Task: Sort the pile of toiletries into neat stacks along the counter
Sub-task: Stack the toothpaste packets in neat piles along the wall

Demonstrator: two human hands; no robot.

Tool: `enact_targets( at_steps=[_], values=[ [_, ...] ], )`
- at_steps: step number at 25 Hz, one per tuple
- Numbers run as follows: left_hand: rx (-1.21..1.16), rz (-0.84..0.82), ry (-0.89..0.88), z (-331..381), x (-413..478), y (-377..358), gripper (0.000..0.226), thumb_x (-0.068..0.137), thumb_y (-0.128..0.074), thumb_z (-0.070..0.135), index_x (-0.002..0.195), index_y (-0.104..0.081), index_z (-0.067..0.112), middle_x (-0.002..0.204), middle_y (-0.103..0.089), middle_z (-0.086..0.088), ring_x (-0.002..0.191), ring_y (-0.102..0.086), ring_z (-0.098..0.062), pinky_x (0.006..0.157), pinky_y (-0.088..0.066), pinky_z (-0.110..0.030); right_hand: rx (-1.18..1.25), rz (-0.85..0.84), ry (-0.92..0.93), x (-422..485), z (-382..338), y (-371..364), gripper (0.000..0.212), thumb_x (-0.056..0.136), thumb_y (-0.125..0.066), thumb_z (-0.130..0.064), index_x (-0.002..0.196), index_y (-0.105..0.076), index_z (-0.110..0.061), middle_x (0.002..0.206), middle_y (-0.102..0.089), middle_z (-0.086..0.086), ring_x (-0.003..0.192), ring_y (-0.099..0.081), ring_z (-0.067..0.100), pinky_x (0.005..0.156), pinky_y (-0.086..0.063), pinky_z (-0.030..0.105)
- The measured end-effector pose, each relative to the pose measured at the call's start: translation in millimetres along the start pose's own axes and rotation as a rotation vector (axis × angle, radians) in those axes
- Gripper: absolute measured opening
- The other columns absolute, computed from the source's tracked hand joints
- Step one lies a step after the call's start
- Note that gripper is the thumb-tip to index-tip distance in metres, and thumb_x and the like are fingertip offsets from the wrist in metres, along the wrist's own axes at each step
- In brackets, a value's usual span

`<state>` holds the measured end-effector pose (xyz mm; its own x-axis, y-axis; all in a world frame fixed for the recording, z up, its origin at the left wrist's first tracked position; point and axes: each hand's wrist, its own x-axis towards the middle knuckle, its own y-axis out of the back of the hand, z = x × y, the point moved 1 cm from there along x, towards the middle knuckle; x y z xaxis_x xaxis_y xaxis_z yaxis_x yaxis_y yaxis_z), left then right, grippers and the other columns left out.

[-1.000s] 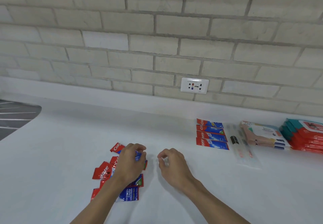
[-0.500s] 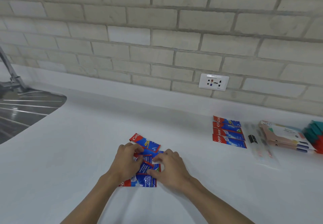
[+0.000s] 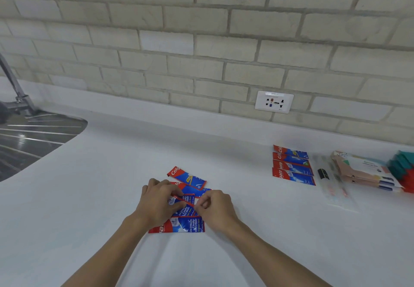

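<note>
A loose pile of red-and-blue toothpaste sachets (image 3: pixel 187 226) lies on the white counter (image 3: pixel 89 185) in front of me. My left hand (image 3: pixel 156 203) grips the left end of one tilted sachet (image 3: pixel 182 200) on top of the pile. My right hand (image 3: pixel 216 208) pinches that same sachet's right end. Another sachet (image 3: pixel 188 178) lies flat just behind the hands. At the back right sits a neat row of toothpaste sachets (image 3: pixel 292 168).
Right of the sorted sachets lie clear-wrapped toothbrushes (image 3: pixel 331 181), a stack of pink-and-white packs (image 3: pixel 363 172) and teal-and-red packs (image 3: pixel 405 168) at the frame edge. A steel sink drainer (image 3: pixel 29 138) and tap (image 3: pixel 13 89) are at far left. A wall socket (image 3: pixel 274 101) sits above the counter.
My right hand moved left onto the pile and now pinches a sachet together with my left hand. The top sachet has tilted up. The camera has turned left, showing more sink.
</note>
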<state>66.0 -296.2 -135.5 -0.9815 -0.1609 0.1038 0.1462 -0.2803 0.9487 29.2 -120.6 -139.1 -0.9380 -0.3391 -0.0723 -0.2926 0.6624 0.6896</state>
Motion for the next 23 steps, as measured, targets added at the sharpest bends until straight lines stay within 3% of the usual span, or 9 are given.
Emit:
enact_targets(
  at_steps=[3, 8, 11, 14, 19, 23],
  values=[
    [-0.051, -0.001, 0.011, -5, 1, -2, 0.037, 0.081, -0.062, 0.057, 0.112, -0.061, 0.036, 0.118, -0.059, 0.014, 0.11, -0.042, -0.01, 0.09, -0.036, -0.027, 0.033, -0.002, -0.007, -1, 1, -1, 0.012, 0.084, -0.072, -0.03, 0.09, -0.068, -0.02, 0.074, -0.06, -0.012, 0.068, -0.058, 0.001, 0.071, -0.056, 0.022],
    [-0.169, 0.027, 0.026, -5, 1, -8, 0.029, 0.082, -0.065, 0.051, 0.105, -0.063, 0.033, 0.11, -0.061, 0.013, 0.103, -0.041, -0.007, 0.086, -0.037, -0.025, -0.141, 0.015, 0.017, 0, -6, -10, 0.05, 0.077, -0.074, -0.05, 0.115, -0.062, -0.02, 0.11, -0.063, -0.003, 0.099, -0.061, 0.012, 0.077, -0.048, 0.022],
    [-0.215, 0.018, 0.022, -3, -1, -10, 0.018, 0.083, -0.064, 0.05, 0.094, -0.058, 0.037, 0.099, -0.057, 0.016, 0.101, -0.039, -0.009, 0.083, -0.032, -0.027, -0.071, 0.022, -0.022, 3, -5, -12, 0.041, 0.077, -0.077, -0.045, 0.107, -0.065, -0.02, 0.108, -0.067, -0.002, 0.098, -0.064, 0.013, 0.081, -0.054, 0.027],
    [-0.218, 0.003, 0.007, 1, -3, -9, 0.014, 0.085, -0.062, 0.05, 0.089, -0.056, 0.039, 0.095, -0.053, 0.019, 0.099, -0.037, -0.009, 0.081, -0.028, -0.026, 0.089, 0.006, -0.08, 6, -1, -11, 0.028, 0.081, -0.075, -0.037, 0.097, -0.069, -0.015, 0.099, -0.071, 0.0, 0.091, -0.067, 0.011, 0.073, -0.057, 0.025],
    [-0.139, -0.021, 0.001, -2, 0, 3, 0.021, 0.084, -0.057, 0.057, 0.097, -0.057, 0.04, 0.102, -0.05, 0.02, 0.103, -0.034, -0.006, 0.084, -0.026, -0.026, 0.259, 0.047, -0.084, 6, -1, 2, 0.012, 0.086, -0.071, -0.027, 0.081, -0.065, -0.018, 0.072, -0.06, -0.012, 0.065, -0.057, -0.001, 0.053, -0.042, 0.009],
    [-0.07, -0.108, -0.017, -3, 7, 16, 0.037, 0.081, -0.061, 0.059, 0.111, -0.059, 0.038, 0.109, -0.044, 0.023, 0.112, -0.034, -0.007, 0.092, -0.031, -0.031, 0.495, 0.003, -0.086, 6, 10, 17, 0.014, 0.092, -0.062, -0.029, 0.09, -0.055, -0.017, 0.097, -0.067, 0.0, 0.092, -0.063, 0.009, 0.058, -0.052, 0.016]
  ],
)
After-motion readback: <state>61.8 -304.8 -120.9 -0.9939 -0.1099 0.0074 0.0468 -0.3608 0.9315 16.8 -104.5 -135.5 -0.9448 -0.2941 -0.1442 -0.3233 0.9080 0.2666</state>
